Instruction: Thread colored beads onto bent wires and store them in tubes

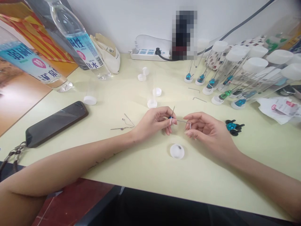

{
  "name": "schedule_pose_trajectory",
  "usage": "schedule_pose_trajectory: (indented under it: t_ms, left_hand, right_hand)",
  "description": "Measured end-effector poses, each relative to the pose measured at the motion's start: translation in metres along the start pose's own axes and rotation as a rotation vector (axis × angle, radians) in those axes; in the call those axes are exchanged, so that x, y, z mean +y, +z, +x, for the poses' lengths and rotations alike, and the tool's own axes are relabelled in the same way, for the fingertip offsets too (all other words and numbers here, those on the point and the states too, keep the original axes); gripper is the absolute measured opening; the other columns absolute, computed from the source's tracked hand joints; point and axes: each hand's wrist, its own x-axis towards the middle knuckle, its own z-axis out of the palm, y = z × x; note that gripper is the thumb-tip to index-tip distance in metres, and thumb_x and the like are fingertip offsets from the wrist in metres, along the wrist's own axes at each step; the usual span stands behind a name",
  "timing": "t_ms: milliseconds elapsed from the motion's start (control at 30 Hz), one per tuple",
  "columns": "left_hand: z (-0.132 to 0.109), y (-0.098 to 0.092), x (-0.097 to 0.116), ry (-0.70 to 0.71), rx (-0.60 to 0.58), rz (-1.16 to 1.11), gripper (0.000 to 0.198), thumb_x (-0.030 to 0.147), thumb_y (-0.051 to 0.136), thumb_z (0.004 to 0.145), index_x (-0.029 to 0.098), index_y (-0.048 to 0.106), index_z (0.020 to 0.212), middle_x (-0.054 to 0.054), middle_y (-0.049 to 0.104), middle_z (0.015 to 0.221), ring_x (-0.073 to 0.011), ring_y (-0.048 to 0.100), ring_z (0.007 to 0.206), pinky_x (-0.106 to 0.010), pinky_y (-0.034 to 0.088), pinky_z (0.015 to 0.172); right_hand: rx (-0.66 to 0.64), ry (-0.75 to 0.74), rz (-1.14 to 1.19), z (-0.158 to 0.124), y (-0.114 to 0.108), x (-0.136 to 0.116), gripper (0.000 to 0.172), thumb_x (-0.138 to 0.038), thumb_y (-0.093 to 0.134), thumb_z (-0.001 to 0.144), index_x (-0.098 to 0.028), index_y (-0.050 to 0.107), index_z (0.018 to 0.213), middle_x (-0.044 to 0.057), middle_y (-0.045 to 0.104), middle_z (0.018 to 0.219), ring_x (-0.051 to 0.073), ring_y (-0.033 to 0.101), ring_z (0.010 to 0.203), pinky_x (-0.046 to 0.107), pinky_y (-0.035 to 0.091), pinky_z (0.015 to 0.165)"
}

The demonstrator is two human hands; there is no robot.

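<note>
Between thumb and fingers, my left hand [162,121] grips a small blue part [170,118] with a thin metal rod [173,110] sticking up from it. The fingers hide most of the part. My right hand [203,127] pinches an L-shaped hex key [190,125], whose long arm reaches across to the part in my left hand. Just below the hands lies a white cap [176,152] with a tiny dark piece in it. Several thin metal rods [123,127] rest left of my left wrist. A blue and black part [232,126] sits beyond my right hand.
Clear tubes with white caps [255,65] and blue or green parts stand at the right. Two more hex keys [199,99] lie near them. Left are a phone [56,124] and water bottles [82,47]. A power strip [150,54] is against the wall.
</note>
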Motion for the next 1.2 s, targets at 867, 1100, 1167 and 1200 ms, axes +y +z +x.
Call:
schedule_pose_trajectory:
  t_ms: [867,1100,1167,1200]
  left_hand:
    - [-0.005,0.003,0.002,0.01,-0.038,0.125,0.005,0.019,0.058,0.085,0.015,0.06,0.086,0.002,0.059,0.066,-0.0087,0.059,0.054,-0.023,0.05,0.057]
    - [-0.002,-0.001,0.003,-0.011,-0.042,0.068,0.008,0.021,0.059,0.086,0.013,0.06,0.086,0.001,0.06,0.06,-0.0084,0.059,0.053,-0.022,0.05,0.057]
    - [-0.001,-0.002,0.003,-0.026,-0.042,0.035,0.009,0.021,0.06,0.085,0.013,0.059,0.086,0.001,0.061,0.061,-0.0086,0.059,0.054,-0.022,0.05,0.057]
    - [-0.001,-0.002,0.004,-0.03,-0.04,0.017,0.009,0.021,0.061,0.085,0.013,0.059,0.086,0.0,0.062,0.061,-0.0087,0.059,0.054,-0.022,0.05,0.057]
  right_hand:
    - [-0.141,0.151,0.152,-0.001,-0.003,-0.009,0.025,-0.04,0.061,0.085,-0.017,0.064,0.078,0.002,0.066,0.065,0.012,0.06,0.052,0.024,0.053,0.048]
    - [0.051,-0.125,-0.248,-0.001,-0.004,0.002,0.022,-0.032,0.058,0.089,-0.023,0.06,0.108,0.001,0.068,0.075,0.014,0.064,0.062,0.027,0.053,0.057]
    - [0.182,-0.35,-0.54,-0.001,-0.008,0.003,0.015,-0.027,0.061,0.087,-0.024,0.064,0.101,0.003,0.07,0.085,0.015,0.065,0.067,0.028,0.053,0.06]
    - [0.222,-0.447,-0.655,-0.001,-0.011,0.003,0.012,-0.025,0.061,0.086,-0.025,0.065,0.097,0.003,0.07,0.09,0.016,0.065,0.069,0.029,0.052,0.062]
